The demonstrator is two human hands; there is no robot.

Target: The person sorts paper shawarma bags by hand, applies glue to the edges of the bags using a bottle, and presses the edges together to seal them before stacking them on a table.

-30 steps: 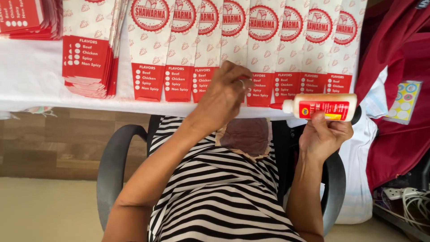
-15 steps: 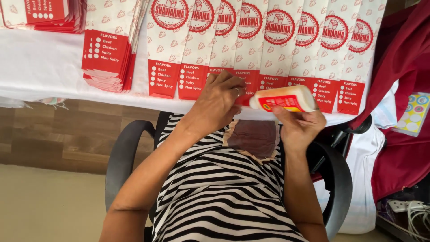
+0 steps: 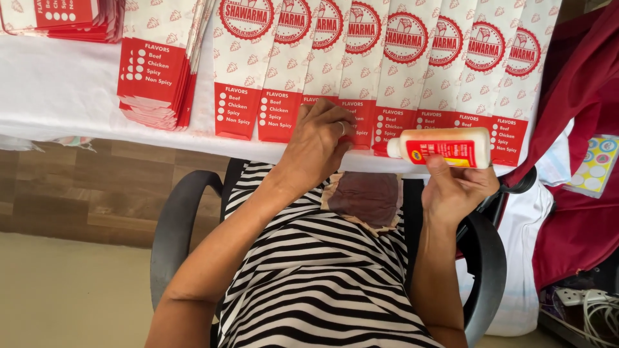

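White plastic glue bottle (image 3: 443,147) with a red label (lying sideways) sits gripped in the right hand (image 3: 456,188); beside it, the left hand (image 3: 318,145) presses flat on red-and-white paper sleeves (image 3: 361,71).

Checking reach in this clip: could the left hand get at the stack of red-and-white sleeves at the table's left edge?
Probably yes: the left hand rests on the fanned row, and nothing lies between it and the stack.

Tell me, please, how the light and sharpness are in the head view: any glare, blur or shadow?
Head view: soft, even daylight, no hard glare. The white table is bright, nearly washed out. The left hand, the paper sleeves and the glue bottle in the right hand are sharp, without motion blur. Only faint shadow lies under the table edge.
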